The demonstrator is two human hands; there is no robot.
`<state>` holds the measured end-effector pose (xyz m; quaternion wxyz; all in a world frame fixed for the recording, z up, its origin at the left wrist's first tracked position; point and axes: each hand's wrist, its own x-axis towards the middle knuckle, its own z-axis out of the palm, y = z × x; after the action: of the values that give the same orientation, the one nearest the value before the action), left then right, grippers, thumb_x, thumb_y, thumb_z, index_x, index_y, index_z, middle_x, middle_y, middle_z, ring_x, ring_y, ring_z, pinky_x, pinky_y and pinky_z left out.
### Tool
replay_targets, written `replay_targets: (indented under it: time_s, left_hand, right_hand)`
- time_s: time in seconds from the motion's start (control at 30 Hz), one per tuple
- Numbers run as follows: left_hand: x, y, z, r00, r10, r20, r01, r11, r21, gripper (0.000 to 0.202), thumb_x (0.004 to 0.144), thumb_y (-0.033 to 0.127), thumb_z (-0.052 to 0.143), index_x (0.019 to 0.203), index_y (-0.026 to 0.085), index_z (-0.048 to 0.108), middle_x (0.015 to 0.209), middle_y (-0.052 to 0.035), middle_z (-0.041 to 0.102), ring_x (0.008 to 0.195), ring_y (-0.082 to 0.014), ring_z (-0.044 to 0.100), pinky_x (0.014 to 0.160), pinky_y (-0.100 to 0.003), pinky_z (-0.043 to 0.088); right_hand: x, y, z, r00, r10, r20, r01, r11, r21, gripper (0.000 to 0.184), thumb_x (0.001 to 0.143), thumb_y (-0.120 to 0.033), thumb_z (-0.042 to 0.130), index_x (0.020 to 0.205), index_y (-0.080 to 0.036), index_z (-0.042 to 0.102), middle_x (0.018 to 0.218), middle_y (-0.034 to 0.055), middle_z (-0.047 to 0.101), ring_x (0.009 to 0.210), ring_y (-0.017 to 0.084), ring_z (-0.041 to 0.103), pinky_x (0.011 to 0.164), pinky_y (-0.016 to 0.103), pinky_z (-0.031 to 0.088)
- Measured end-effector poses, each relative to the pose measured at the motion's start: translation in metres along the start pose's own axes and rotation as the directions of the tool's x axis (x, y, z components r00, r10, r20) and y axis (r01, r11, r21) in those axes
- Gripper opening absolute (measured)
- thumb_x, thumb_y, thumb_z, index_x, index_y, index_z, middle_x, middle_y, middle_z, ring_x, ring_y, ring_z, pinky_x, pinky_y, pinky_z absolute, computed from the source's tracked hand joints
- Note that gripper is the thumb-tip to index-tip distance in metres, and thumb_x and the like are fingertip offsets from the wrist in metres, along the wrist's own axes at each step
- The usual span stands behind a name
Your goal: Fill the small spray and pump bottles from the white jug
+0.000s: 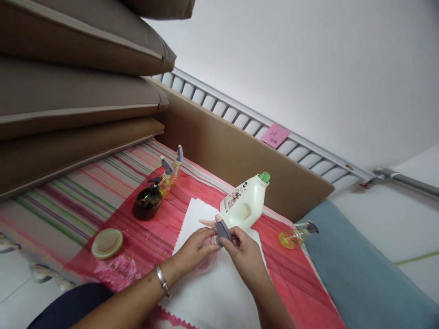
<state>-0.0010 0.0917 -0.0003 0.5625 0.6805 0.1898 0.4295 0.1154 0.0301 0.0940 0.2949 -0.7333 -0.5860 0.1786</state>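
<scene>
Both hands meet over a white cloth (219, 292) on a red striped table cover. My left hand (195, 251) curls round a clear, pink-tinted spray bottle (207, 260) lying on the cloth. My right hand (242, 253) pinches its grey trigger spray head (222, 230), whose pale nozzle points left. Just behind the hands stands a white jug (245, 203) with a green cap and a printed label.
A dark pump bottle (148, 201) and two amber spray bottles (169, 176) stand at the back left. A pale round lid (107, 242) and crumpled plastic (116, 269) lie near left. A yellow spray bottle (295, 235) lies right, beside a blue cushion (360, 269). Brown cushions are stacked left.
</scene>
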Motion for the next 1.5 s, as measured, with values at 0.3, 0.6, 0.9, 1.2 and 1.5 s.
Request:
replay_targets:
  time_s: [0.3, 0.6, 0.9, 1.2, 1.5]
  left_hand:
    - [0.002, 0.000, -0.001, 1.000, -0.002, 0.012, 0.002, 1.000, -0.003, 0.020, 0.078, 0.025, 0.060, 0.096, 0.018, 0.064, 0.105, -0.0062, 0.064, 0.104, -0.0233, 0.054, 0.093, -0.034, 0.038]
    - [0.001, -0.002, 0.001, 0.994, -0.073, -0.081, 0.073, 0.997, -0.013, 0.029, 0.071, 0.026, 0.068, 0.097, 0.017, 0.062, 0.103, -0.0062, 0.066, 0.097, -0.0231, 0.057, 0.087, -0.034, 0.042]
    - [0.002, 0.001, -0.001, 0.999, -0.019, -0.046, 0.016, 0.998, -0.053, 0.051, 0.063, 0.024, 0.074, 0.111, 0.019, 0.058, 0.112, -0.0063, 0.063, 0.105, -0.0256, 0.055, 0.092, -0.036, 0.041]
    - [0.004, 0.009, -0.004, 0.998, -0.054, 0.013, 0.055, 0.993, -0.106, 0.046, 0.062, 0.027, 0.075, 0.105, 0.017, 0.061, 0.105, -0.0046, 0.066, 0.098, -0.0244, 0.058, 0.086, -0.033, 0.044]
    - [0.009, 0.004, -0.011, 0.978, -0.051, 0.204, 0.080, 0.988, -0.133, 0.022, 0.071, 0.023, 0.065, 0.092, 0.016, 0.067, 0.092, -0.0006, 0.068, 0.092, -0.0216, 0.059, 0.084, -0.031, 0.044]
  right_hand:
    - [-0.001, -0.001, 0.001, 1.000, -0.002, -0.003, 0.002, 1.000, -0.018, 0.010, 0.076, -0.030, 0.055, 0.070, -0.022, 0.057, 0.063, -0.0032, 0.062, 0.057, 0.015, 0.053, 0.054, 0.024, 0.037]
    - [0.000, -0.001, 0.002, 1.000, -0.014, -0.005, 0.014, 1.000, -0.024, 0.011, 0.076, -0.031, 0.053, 0.072, -0.022, 0.057, 0.065, -0.0019, 0.063, 0.058, 0.017, 0.055, 0.054, 0.025, 0.039]
    - [-0.001, -0.001, 0.003, 1.000, -0.015, -0.017, 0.014, 0.999, -0.047, 0.011, 0.075, -0.031, 0.053, 0.070, -0.022, 0.057, 0.064, -0.0020, 0.062, 0.058, 0.016, 0.054, 0.055, 0.024, 0.037]
    - [-0.002, 0.000, 0.005, 0.999, -0.022, -0.035, 0.020, 0.999, -0.040, 0.012, 0.076, -0.032, 0.054, 0.072, -0.021, 0.058, 0.065, -0.0012, 0.062, 0.058, 0.017, 0.054, 0.054, 0.025, 0.038]
    - [-0.002, -0.003, 0.007, 1.000, -0.019, -0.022, 0.018, 0.999, -0.044, 0.011, 0.075, -0.031, 0.054, 0.070, -0.022, 0.057, 0.063, -0.0029, 0.061, 0.057, 0.015, 0.052, 0.053, 0.024, 0.035]
